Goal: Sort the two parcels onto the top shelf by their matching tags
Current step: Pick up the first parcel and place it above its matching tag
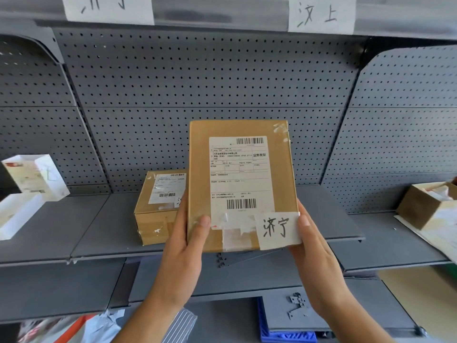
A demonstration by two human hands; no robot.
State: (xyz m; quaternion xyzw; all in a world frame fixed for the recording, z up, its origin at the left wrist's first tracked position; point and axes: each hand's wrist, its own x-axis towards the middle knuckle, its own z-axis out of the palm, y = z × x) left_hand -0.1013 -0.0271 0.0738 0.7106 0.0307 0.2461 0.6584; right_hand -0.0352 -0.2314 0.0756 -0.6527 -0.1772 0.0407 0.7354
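I hold a flat brown parcel (241, 179) upright in front of the shelving, its shipping label facing me. My left hand (184, 246) grips its lower left edge and my right hand (314, 253) grips its lower right edge. A handwritten paper tag (278, 229) is taped at the parcel's bottom right corner. A second brown parcel (158, 209) lies on the middle shelf (111, 231), just left of and behind the held one; its own tag is mostly hidden. Two paper tags hang on the top shelf's front edge, one at the left (107, 8), one at the right (321, 14).
White boxes (32, 177) lean at the left end of the middle shelf. An open cardboard box (430, 206) with papers sits at the right. Below are a blue crate (286, 332), loose metal brackets (298, 306) and plastic-wrapped items (99, 328). Grey pegboard (210, 78) backs the shelving.
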